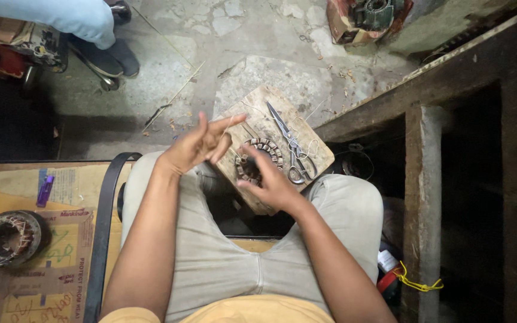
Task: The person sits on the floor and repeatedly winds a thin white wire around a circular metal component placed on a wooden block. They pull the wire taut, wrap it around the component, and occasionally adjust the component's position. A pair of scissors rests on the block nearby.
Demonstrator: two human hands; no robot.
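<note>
A small motor stator ring (259,157) with copper windings lies on a worn wooden block (270,122) between my knees. My right hand (269,179) rests on the near side of the ring, its fingers curled around the ring's edge. My left hand (197,143) is raised just left of the block with fingers spread and a fine thread seeming to run from them toward the ring. A pair of steel scissors (289,145) lies on the block to the right of the ring.
Flattened cardboard (43,263) on my left carries a larger wound stator (4,238) and a purple lighter (45,191). Another person's leg and shoe (100,42) are at the top left. A dark wooden bench frame (444,107) stands on the right, motor part (369,15) at top.
</note>
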